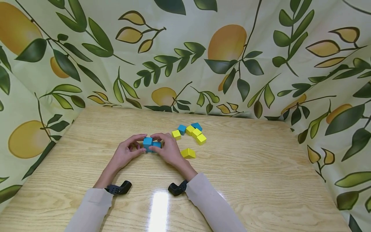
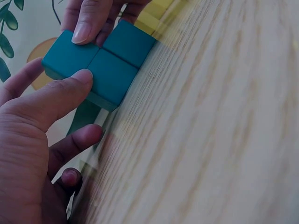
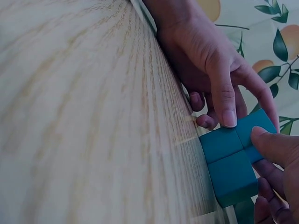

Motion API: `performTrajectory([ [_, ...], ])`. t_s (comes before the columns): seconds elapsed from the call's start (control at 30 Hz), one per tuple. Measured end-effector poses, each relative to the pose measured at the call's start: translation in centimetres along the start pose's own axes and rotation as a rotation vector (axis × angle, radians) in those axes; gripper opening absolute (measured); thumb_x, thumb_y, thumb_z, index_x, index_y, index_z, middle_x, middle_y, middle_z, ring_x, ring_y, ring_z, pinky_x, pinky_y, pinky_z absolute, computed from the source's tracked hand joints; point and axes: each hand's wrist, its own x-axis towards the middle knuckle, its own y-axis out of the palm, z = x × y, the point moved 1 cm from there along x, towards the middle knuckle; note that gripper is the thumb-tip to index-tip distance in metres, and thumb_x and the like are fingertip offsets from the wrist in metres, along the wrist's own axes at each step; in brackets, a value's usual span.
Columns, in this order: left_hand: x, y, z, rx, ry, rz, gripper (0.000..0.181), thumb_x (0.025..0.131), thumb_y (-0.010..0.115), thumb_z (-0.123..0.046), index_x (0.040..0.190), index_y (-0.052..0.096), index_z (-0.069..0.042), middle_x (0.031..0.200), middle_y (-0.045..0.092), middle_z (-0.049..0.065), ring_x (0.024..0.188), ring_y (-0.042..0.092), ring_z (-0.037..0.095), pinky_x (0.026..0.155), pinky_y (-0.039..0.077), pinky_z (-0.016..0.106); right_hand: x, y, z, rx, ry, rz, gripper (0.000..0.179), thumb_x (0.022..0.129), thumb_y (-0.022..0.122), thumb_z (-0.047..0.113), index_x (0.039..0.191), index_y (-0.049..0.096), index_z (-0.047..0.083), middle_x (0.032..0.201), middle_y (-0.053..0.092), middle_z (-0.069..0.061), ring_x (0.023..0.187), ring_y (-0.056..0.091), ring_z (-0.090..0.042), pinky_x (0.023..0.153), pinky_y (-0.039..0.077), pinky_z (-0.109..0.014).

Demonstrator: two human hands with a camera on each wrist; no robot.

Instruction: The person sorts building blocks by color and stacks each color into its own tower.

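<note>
Three blue cubes stand together on the wooden table: two side by side, with the upper blue cube (image 1: 147, 141) on top of the left one. My left hand (image 1: 124, 153) is at their left side, its thumb against the lower left blue cube (image 2: 113, 77) and its index finger by the upper cube. From the right, my right hand (image 1: 169, 150) pinches the upper cube, its thumb (image 3: 268, 140) on the near face. The lower right blue cube (image 3: 233, 179) sits under that hand. The far faces of the cubes are hidden.
Right of the hands lie a yellow triangular block (image 1: 188, 153), several yellow cubes (image 1: 201, 139), another blue cube (image 1: 182, 129) and a blue block (image 1: 196, 126) partly hidden behind the yellow ones. A leaf-patterned cloth (image 1: 139, 71) hangs along the back and sides of the table (image 1: 261, 180).
</note>
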Motion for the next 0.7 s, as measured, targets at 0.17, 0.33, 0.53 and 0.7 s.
performTrajectory([
  [0.17, 0.05, 0.00, 0.00, 0.000, -0.003, 0.000, 0.046, 0.085, 0.073, -0.011, 0.129, 0.060, -0.021, 0.099, 0.064, 0.003, 0.073, 0.052, 0.018, 0.058, 0.035, 0.026, 0.02, 0.01, -0.04, -0.003, -0.008, -0.006, 0.037, 0.083, 0.076, 0.025, 0.118, 0.066, 0.016, 0.101, 0.063, 0.003, 0.088, 0.049, -0.010, 0.071, 0.042, -0.022],
  [0.33, 0.07, 0.01, -0.05, 0.002, -0.004, -0.001, 0.047, 0.085, 0.074, -0.011, 0.128, 0.060, -0.021, 0.095, 0.064, 0.003, 0.072, 0.051, 0.018, 0.058, 0.035, 0.026, 0.03, -0.01, -0.05, -0.005, -0.010, -0.011, 0.038, 0.083, 0.076, 0.025, 0.118, 0.066, 0.016, 0.100, 0.062, 0.004, 0.088, 0.049, -0.010, 0.071, 0.042, -0.022],
  [0.53, 0.02, 0.01, -0.03, 0.013, -0.007, -0.006, 0.045, 0.085, 0.073, -0.013, 0.127, 0.060, -0.021, 0.089, 0.063, 0.004, 0.070, 0.050, 0.017, 0.058, 0.034, 0.027, 0.06, 0.03, -0.05, -0.010, -0.013, -0.004, 0.038, 0.083, 0.075, 0.025, 0.119, 0.066, 0.016, 0.101, 0.061, 0.005, 0.086, 0.048, -0.010, 0.070, 0.042, -0.021],
  [0.7, -0.02, 0.03, 0.08, 0.014, -0.015, -0.010, 0.043, 0.086, 0.073, -0.014, 0.126, 0.061, -0.021, 0.079, 0.059, 0.005, 0.069, 0.049, 0.018, 0.058, 0.033, 0.027, 0.01, -0.12, -0.01, -0.009, -0.018, 0.012, 0.040, 0.083, 0.075, 0.027, 0.121, 0.065, 0.015, 0.104, 0.062, 0.003, 0.087, 0.049, -0.011, 0.071, 0.042, -0.022],
])
